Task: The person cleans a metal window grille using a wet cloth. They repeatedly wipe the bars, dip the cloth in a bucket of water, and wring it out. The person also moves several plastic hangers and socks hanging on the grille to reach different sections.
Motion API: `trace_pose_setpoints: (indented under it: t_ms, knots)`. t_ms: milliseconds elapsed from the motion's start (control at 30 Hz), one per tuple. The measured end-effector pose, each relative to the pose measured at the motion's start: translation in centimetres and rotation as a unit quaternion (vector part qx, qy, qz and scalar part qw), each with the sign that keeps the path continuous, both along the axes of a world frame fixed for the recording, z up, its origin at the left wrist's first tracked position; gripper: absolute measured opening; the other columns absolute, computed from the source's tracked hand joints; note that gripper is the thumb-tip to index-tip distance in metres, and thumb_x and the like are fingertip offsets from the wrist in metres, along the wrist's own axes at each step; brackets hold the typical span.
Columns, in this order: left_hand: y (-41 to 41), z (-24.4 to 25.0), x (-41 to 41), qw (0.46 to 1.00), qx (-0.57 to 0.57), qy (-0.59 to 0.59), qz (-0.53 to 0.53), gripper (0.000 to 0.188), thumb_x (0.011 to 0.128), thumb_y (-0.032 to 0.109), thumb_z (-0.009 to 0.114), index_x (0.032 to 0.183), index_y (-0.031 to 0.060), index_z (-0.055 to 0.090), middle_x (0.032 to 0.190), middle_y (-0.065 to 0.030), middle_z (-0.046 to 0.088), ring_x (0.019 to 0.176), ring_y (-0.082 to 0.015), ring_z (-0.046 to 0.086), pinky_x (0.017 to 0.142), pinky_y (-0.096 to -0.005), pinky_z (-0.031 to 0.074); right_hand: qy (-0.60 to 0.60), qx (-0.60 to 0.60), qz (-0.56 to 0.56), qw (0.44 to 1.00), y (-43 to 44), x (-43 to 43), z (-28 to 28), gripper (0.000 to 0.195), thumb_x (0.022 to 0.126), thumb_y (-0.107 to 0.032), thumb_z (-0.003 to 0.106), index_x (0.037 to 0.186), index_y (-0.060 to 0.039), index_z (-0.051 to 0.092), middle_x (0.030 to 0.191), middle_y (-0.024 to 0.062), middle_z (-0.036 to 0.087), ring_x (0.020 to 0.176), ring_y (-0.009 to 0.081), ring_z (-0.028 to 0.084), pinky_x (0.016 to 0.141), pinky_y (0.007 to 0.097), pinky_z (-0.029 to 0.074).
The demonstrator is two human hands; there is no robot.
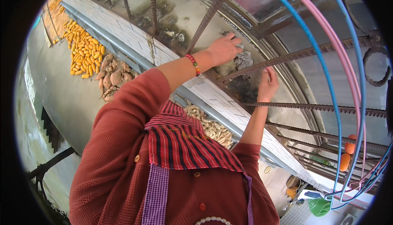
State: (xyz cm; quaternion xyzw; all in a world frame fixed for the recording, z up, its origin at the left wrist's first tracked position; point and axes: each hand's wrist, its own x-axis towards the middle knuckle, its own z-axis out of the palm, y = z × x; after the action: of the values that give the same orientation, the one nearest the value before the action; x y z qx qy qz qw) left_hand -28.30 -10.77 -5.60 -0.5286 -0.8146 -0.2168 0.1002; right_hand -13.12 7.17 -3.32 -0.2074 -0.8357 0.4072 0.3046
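On the concrete window ledge [199, 22], my left hand [225, 48], with a beaded bracelet at the wrist, presses its curled fingers on a crumpled grey cloth [244, 60]. Parts of the cloth show above and below the hand. My right hand [268, 82] reaches between the rusty ribbed steel bars [313, 106], over the ledge and to the right of the cloth. Its fingers are loosely bent and apart, with nothing visible in them. Dark wet-looking stains [244, 87] mark the ledge around both hands.
Steel bars cross in front of the window frame [294, 80]. Blue and pink wire hangers [325, 59] hang at the right. Below the white tiled edge [212, 94] lie maize cobs [87, 53], sweet potatoes [115, 77] and pale peanut-like pods [215, 130]. Orange fruits [344, 162] are at the right.
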Motion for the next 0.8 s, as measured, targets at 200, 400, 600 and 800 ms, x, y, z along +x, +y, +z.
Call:
trace_pose_setpoints:
  t_ms: [200, 400, 600, 800]
  knots:
    - [-9.1, 3.0, 6.6, 0.969, -0.229, 0.089, -0.001, 0.024, 0.071, 0.012, 0.063, 0.094, 0.0100, 0.069, 0.096, -0.0046, 0.058, 0.096, -0.0245, 0.054, 0.073, -0.0304, 0.053, 0.028, -0.044, -0.035, 0.998, -1.7, 5.3, 0.3, 0.016, 0.092, -0.004, 0.057, 0.104, 0.0013, 0.066, 0.106, 0.0079, 0.063, 0.094, 0.0149, 0.060, 0.081, 0.0253, 0.048]
    - [-23.2, 6.6, 6.9, 0.949, -0.298, 0.025, 0.097, 0.040, 0.071, 0.008, 0.064, 0.111, 0.0119, 0.063, 0.095, -0.0083, 0.060, 0.092, -0.0274, 0.059, 0.075, -0.0338, 0.054, 0.047, -0.012, -0.022, 0.999, -3.5, 7.6, 1.3, 0.016, 0.090, 0.000, 0.056, 0.103, 0.0038, 0.065, 0.106, 0.0105, 0.063, 0.091, 0.0159, 0.061, 0.081, 0.0284, 0.049]
    - [-21.6, 6.5, 9.3, 0.978, 0.042, -0.132, 0.156, 0.047, 0.070, 0.006, 0.070, 0.117, 0.0080, 0.060, 0.106, -0.0139, 0.061, 0.094, -0.0322, 0.062, 0.080, -0.0380, 0.054, 0.019, 0.149, -0.027, 0.988, -4.5, 7.9, -0.2, 0.020, 0.086, 0.003, 0.055, 0.103, 0.0007, 0.066, 0.106, 0.0151, 0.064, 0.089, 0.0253, 0.062, 0.078, 0.0321, 0.050]
    - [-8.4, 5.6, 8.3, 0.985, 0.089, -0.072, 0.126, 0.046, 0.070, 0.004, 0.064, 0.115, 0.0107, 0.060, 0.118, -0.0102, 0.054, 0.114, -0.0288, 0.051, 0.087, -0.0348, 0.050, 0.014, 0.188, -0.057, 0.980, -5.2, 8.9, -0.9, 0.018, 0.087, 0.001, 0.054, 0.099, 0.0011, 0.066, 0.101, 0.0138, 0.065, 0.090, 0.0274, 0.062, 0.076, 0.0349, 0.050]
